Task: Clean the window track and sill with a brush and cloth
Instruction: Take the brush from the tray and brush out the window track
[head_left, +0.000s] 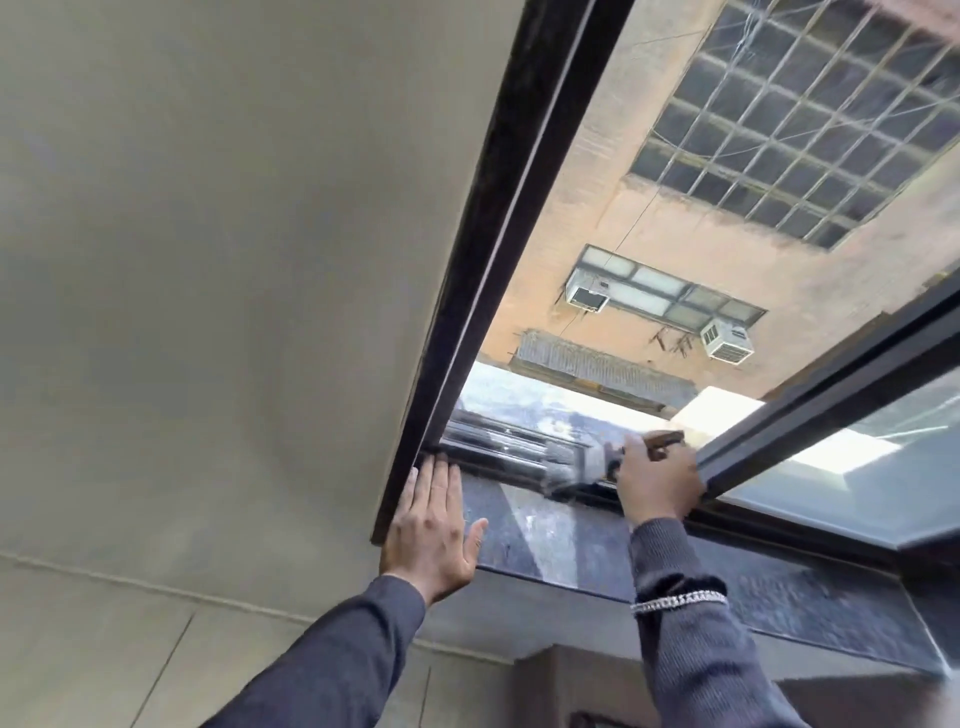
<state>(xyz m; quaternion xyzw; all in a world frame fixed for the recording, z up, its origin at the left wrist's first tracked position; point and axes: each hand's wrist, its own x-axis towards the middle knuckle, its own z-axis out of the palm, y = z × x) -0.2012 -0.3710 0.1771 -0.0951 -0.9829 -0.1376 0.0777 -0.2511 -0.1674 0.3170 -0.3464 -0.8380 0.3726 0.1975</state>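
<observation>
My right hand (655, 480) grips a paintbrush (582, 465) with a wooden handle, a metal ferrule and pale bristles. The bristles lie blurred in the window track (488, 447), pointing left. The track is a set of shiny metal rails between the dark sill and the open window. My left hand (434, 530) rests flat, fingers spread, on the left end of the dark polished stone sill (561, 540), beside the dark window frame (498, 218). No cloth is in view.
The sliding glass pane (852, 467) in its dark frame sits right of my right hand. A plain wall (208, 260) fills the left. Outside stands an orange building (701, 249) with air conditioners.
</observation>
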